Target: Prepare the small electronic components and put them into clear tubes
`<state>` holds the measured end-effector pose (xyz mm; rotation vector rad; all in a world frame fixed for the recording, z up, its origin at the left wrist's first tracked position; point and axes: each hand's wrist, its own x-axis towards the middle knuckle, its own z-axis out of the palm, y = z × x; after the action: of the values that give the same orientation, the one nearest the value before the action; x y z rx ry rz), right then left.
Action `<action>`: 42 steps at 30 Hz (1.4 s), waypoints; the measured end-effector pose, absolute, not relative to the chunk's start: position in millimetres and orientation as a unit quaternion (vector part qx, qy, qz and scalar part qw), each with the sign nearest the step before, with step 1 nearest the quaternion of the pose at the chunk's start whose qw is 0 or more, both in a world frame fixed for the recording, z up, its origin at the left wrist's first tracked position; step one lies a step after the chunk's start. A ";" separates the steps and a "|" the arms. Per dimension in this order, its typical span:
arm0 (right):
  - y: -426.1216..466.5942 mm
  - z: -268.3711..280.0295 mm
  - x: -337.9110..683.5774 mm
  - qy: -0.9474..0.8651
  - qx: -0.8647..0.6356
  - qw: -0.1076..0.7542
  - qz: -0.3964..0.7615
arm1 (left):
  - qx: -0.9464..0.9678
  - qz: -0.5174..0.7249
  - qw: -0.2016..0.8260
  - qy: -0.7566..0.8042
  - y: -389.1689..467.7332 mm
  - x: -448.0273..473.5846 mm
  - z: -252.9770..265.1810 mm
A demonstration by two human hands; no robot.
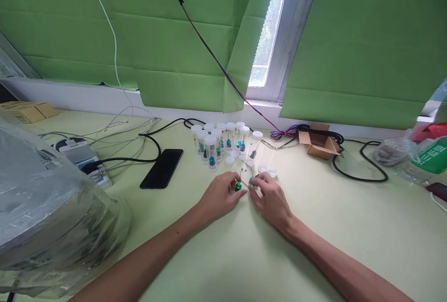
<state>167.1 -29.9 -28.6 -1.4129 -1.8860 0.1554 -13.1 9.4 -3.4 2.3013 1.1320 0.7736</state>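
Thumb and fingers of my left hand [222, 195] are closed on a small green piece with a thin stem [238, 186], which stands upright just above the table. Close beside it, my right hand [271, 199] pinches a small blue piece with a thin stem [251, 179], partly hidden by the fingers. The two hands are nearly touching. Behind them stand several clear tubes with white caps [210, 151], most with a blue or green piece inside. A loose white cap [229, 160] lies in front of the tubes. An apparently uncapped clear tube [268, 154] is at the right.
A black phone [161, 168] lies to the left, near a power strip [82, 157] and tangled cables. Plastic-wrapped bulk [63, 209] fills the left edge. At the back right are an open cardboard box [319, 144], a black cable [370, 180] and a green-labelled bottle [424, 160].
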 end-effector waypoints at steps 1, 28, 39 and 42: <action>-29.8 -28.6 167.0 -0.741 -0.557 0.370 0.061 | 0.836 0.280 0.232 0.411 9.1 -13.2 -2.4; -29.1 -28.8 165.6 -0.738 -0.603 0.296 0.066 | 0.699 0.303 0.521 0.385 21.4 -15.2 -2.9; -30.2 -25.6 165.1 -0.737 -0.595 0.315 0.064 | 0.810 0.317 0.233 0.436 19.8 -18.4 -0.4; -29.9 -26.7 165.1 -0.737 -0.594 0.317 0.062 | 0.817 0.311 0.210 0.438 20.1 -19.6 -1.7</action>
<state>165.1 -29.9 -26.7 -1.5628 -1.9398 0.1641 -19.6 20.1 -1.7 2.2721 1.2175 0.8639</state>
